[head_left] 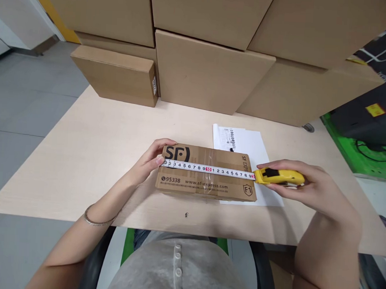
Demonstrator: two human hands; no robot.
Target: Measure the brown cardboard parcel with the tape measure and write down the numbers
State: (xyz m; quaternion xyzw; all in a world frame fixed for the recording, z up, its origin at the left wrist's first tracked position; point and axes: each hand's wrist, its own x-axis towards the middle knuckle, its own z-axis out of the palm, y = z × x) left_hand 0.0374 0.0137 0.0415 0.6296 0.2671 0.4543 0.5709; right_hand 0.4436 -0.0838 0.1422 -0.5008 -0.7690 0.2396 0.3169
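Left fingers (159, 161) are pinching the tape (207, 168) end, right fingers (286, 192) are gripping its case (294, 177), box (206, 190) is lying between them: long side being spanned, other sides not yet.

An office or a packing corner, folks, hard to say which! Here's a pale desk (81, 155), a dark-armed chair (263, 275) right at it, brown cartons (210, 71) stacked high behind, paper (250, 141) on top, a box (207, 180) printed "sf-express", and grey floor tiles (28, 112) off left!
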